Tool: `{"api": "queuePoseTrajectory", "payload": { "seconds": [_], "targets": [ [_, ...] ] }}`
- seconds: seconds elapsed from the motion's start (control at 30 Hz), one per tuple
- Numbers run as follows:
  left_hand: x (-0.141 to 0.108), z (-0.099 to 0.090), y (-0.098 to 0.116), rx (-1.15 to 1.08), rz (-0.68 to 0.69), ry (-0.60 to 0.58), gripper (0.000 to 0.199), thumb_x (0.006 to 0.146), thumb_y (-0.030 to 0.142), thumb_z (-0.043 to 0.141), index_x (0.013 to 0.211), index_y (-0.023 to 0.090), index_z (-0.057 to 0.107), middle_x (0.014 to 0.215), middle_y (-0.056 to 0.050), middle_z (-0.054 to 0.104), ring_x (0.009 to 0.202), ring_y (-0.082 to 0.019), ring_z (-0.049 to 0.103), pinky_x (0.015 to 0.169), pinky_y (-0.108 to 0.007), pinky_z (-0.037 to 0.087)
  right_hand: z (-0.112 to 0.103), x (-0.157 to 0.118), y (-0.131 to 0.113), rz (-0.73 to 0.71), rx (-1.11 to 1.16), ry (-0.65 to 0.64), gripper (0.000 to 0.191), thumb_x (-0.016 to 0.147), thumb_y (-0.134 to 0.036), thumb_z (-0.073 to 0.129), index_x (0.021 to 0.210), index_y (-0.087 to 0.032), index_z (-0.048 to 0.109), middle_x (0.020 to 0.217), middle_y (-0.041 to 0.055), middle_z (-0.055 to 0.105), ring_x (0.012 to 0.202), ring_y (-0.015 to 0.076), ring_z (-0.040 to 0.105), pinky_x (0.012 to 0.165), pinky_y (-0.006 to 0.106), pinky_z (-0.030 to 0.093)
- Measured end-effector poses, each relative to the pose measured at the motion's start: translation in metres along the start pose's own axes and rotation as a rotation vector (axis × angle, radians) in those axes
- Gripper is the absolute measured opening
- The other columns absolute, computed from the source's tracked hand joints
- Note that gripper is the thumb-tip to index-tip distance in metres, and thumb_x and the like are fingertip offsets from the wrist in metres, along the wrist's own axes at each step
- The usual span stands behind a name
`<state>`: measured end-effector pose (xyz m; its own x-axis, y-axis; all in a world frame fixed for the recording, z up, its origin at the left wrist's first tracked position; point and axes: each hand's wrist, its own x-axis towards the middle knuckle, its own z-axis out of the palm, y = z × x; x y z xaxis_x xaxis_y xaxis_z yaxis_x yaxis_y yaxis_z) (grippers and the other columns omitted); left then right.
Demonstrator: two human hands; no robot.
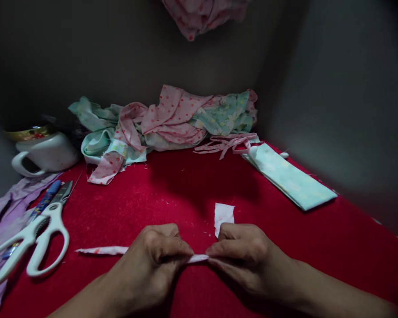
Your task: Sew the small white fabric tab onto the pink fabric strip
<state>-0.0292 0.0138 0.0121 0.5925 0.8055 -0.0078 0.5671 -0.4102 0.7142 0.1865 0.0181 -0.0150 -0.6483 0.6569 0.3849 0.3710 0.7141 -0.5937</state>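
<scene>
A narrow folded fabric strip (198, 259), pale pink to white, runs between my two hands low over the red cloth. My left hand (155, 260) pinches it near the middle of the view, and its thin reddish-spotted end sticks out to the left of that hand. My right hand (245, 256) pinches the strip a short way to the right. Beyond the right fingers a flat, unfolded pale end (224, 216) stands out, with a frayed edge. What lies inside both fists is hidden.
White-handled scissors (49, 234) and a blue pen (49, 194) lie left on purple cloth (16, 203). Behind stands a white mug (46, 152). Pink and green fabric (172, 115) is heaped at the back, near pink ties (228, 143). A folded mint cloth (292, 176) lies right on the red cloth (119, 203).
</scene>
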Motion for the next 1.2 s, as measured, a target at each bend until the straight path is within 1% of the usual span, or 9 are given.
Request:
{"api": "queuePoseTrajectory", "payload": {
  "seconds": [0.2, 0.3, 0.47, 0.83, 0.97, 1.1, 1.2],
  "targets": [
    [-0.0019, -0.0029, -0.0019, 0.003, 0.006, -0.070, 0.029, 0.084, 0.011, 0.045, 0.063, 0.014, 0.064, 0.059, 0.000, 0.053, 0.056, -0.010, 0.047, 0.050, -0.022, 0.031, 0.0002, -0.0007, 0.0009, 0.009, -0.009, -0.020, 0.028, 0.090, -0.026, 0.050, 0.080, -0.012, 0.072, 0.059, 0.0024, 0.047, 0.050, 0.0092, 0.039, 0.045, 0.023, 0.026],
    [-0.0016, -0.0029, -0.0020, -0.008, 0.003, -0.068, 0.030, 0.085, 0.011, 0.045, 0.060, 0.014, 0.062, 0.058, 0.001, 0.051, 0.055, -0.010, 0.046, 0.050, -0.022, 0.030, 0.0000, -0.0001, 0.0005, 0.012, -0.009, -0.014, 0.028, 0.091, -0.024, 0.049, 0.079, -0.012, 0.072, 0.059, 0.0023, 0.047, 0.050, 0.0089, 0.039, 0.045, 0.023, 0.026],
    [-0.0015, -0.0029, -0.0014, -0.029, 0.002, -0.076, 0.027, 0.085, 0.012, 0.046, 0.067, 0.015, 0.067, 0.059, 0.000, 0.052, 0.056, -0.010, 0.047, 0.050, -0.022, 0.031, 0.0004, 0.0001, 0.0007, 0.001, 0.009, -0.003, 0.028, 0.090, -0.024, 0.049, 0.079, -0.011, 0.072, 0.059, 0.0024, 0.047, 0.050, 0.0088, 0.038, 0.044, 0.023, 0.025],
    [-0.0014, -0.0048, -0.0031, -0.066, 0.011, -0.094, 0.028, 0.088, 0.017, 0.047, 0.072, 0.015, 0.070, 0.059, 0.000, 0.052, 0.056, -0.010, 0.046, 0.050, -0.022, 0.031, 0.0003, 0.0002, 0.0005, -0.003, 0.028, 0.001, 0.026, 0.089, -0.023, 0.052, 0.079, -0.010, 0.072, 0.059, 0.0028, 0.048, 0.050, 0.0089, 0.039, 0.044, 0.023, 0.025],
    [-0.0012, -0.0042, -0.0043, -0.089, 0.035, -0.087, 0.030, 0.088, 0.018, 0.048, 0.066, 0.014, 0.067, 0.057, 0.001, 0.048, 0.055, -0.009, 0.045, 0.050, -0.021, 0.029, 0.0006, 0.0008, 0.0013, -0.011, 0.031, 0.001, 0.026, 0.089, -0.022, 0.051, 0.078, -0.010, 0.072, 0.060, 0.0034, 0.049, 0.050, 0.0086, 0.039, 0.045, 0.022, 0.025],
    [-0.0005, -0.0023, -0.0050, -0.119, 0.044, -0.082, 0.029, 0.088, 0.021, 0.049, 0.068, 0.014, 0.069, 0.057, 0.002, 0.047, 0.054, -0.009, 0.044, 0.049, -0.021, 0.029, 0.0005, 0.0012, 0.0007, 0.004, 0.035, -0.018, 0.026, 0.089, -0.021, 0.052, 0.078, -0.009, 0.071, 0.061, 0.0036, 0.050, 0.051, 0.0088, 0.040, 0.046, 0.022, 0.026],
    [-0.0001, -0.0018, -0.0059, -0.135, 0.050, -0.070, 0.029, 0.087, 0.021, 0.050, 0.067, 0.014, 0.069, 0.057, 0.001, 0.048, 0.054, -0.009, 0.045, 0.049, -0.021, 0.029, 0.0004, 0.0017, -0.0001, 0.004, 0.046, -0.015, 0.024, 0.088, -0.021, 0.053, 0.078, -0.009, 0.071, 0.061, 0.0033, 0.050, 0.051, 0.0088, 0.040, 0.046, 0.022, 0.026]
  ]
}}
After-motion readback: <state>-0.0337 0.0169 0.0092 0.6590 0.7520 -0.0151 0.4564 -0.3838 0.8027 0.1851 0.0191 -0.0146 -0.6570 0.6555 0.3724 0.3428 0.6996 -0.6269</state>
